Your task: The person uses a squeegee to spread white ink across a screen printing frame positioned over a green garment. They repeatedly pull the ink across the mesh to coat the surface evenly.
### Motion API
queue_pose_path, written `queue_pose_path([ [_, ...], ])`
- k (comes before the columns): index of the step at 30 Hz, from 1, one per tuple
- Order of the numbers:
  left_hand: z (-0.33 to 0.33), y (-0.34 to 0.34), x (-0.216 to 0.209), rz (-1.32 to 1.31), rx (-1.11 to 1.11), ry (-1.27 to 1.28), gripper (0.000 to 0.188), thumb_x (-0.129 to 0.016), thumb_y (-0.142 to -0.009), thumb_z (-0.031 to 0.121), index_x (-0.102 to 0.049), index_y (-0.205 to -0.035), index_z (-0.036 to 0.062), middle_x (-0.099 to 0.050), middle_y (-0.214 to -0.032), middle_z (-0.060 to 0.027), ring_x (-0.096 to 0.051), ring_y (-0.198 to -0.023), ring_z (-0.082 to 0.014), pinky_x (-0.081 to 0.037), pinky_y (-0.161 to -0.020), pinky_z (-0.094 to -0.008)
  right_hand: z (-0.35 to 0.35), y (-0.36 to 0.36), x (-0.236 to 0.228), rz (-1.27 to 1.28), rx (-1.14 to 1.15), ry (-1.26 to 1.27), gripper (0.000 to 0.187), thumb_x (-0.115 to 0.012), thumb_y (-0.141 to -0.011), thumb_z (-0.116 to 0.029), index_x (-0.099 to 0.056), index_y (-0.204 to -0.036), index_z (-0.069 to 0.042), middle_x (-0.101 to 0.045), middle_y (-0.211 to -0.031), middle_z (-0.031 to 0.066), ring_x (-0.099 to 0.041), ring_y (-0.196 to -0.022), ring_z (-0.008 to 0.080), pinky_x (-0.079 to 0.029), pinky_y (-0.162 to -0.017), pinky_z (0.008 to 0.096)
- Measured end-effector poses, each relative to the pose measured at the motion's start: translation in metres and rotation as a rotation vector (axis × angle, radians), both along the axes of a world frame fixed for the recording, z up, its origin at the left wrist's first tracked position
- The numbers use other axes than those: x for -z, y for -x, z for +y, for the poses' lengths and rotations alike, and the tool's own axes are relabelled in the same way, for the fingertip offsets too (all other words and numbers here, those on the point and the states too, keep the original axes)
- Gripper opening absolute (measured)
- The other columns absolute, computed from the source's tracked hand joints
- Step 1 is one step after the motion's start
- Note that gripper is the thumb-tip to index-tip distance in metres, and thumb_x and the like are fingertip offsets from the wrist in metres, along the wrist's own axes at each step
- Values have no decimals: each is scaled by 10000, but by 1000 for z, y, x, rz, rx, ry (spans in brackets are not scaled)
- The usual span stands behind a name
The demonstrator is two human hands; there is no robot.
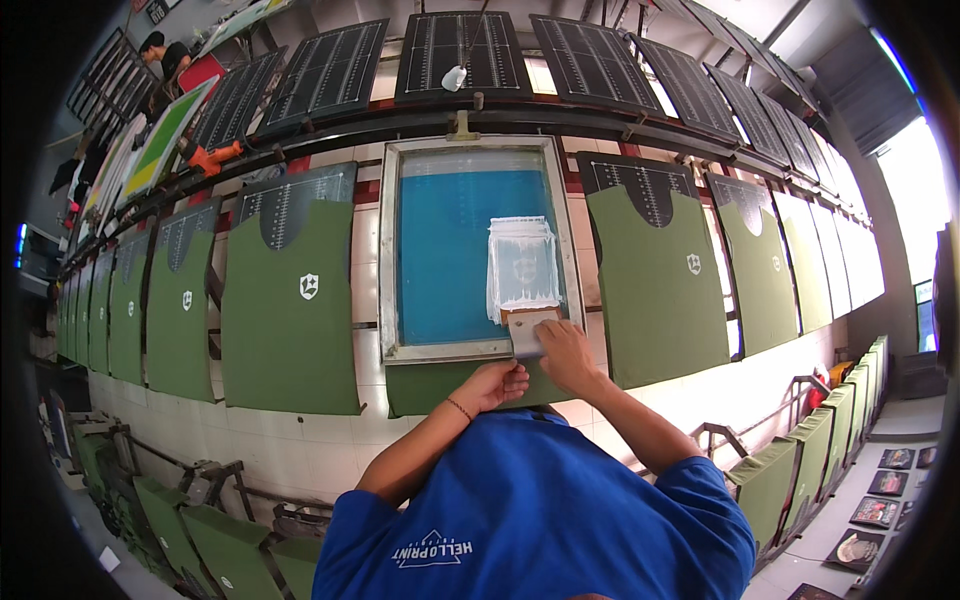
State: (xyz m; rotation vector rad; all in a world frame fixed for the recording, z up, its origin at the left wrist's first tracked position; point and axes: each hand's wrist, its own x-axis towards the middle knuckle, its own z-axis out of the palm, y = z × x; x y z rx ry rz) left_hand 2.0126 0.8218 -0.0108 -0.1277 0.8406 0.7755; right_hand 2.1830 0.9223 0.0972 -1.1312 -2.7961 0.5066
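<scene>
A screen printing frame (386, 250) with blue mesh (440, 260) lies in front of me over a green shirt (430, 388). White ink (524, 262) is spread in a rectangle on the right part of the mesh, with a faint emblem showing through it. My right hand (565, 355) is closed round a squeegee (528, 332), grey with a brown edge, at the near end of the ink. Close by, my left hand (496, 384) is just outside the frame's near edge. Its fingers are curled together by the squeegee's near corner; whatever they hold, if anything, is hidden.
Green shirts on black boards stand in a row on both sides, such as the left shirt (290, 300) and the right shirt (660, 290), with small white emblems. Black boards (462, 55) line the far side beyond a dark rail. An orange tool (212, 158) sits far left. A person (170, 60) is at far left.
</scene>
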Motion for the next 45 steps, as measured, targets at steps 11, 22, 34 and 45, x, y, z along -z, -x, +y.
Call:
queue_pose_path([
  [11, 7, -34, 9, 227, -273, -33, 304, -557, -1026, 341, -609, -963, 48, -678, -884, -87, -674, -770, -195, -560, -654, -316, 114, 52, -28, 58, 8, 28, 291, -703, -690, -51, -715, -981, -55, -689, -979, 151, -649, -961, 359, -520, -852, 451],
  [22, 2, -51, -6, 449, -384, -22, 360, -534, -1032, 377, -600, -939, 36, -680, -827, -86, -675, -696, -181, -546, -602, -311, 192, 94, 4, 36, -128, -89, 252, -702, -716, -40, -727, -965, -77, -694, -990, 108, -639, -974, 317, -522, -865, 427],
  [34, 4, -52, -9, 419, -381, 5, 357, -527, -1036, 377, -602, -940, 41, -679, -844, -83, -668, -714, -177, -538, -627, -307, 102, 19, -2, 3, -350, 88, 244, -680, -699, -36, -716, -936, -75, -681, -995, 91, -641, -979, 298, -537, -851, 408],
  [45, 6, -39, -12, 316, -312, 1, 342, -528, -1036, 360, -608, -964, 35, -679, -888, -86, -666, -762, -179, -540, -658, -307, 209, 81, 5, 62, -10, -119, 262, -692, -708, -36, -720, -968, -63, -687, -1000, 149, -650, -979, 343, -527, -861, 435],
])
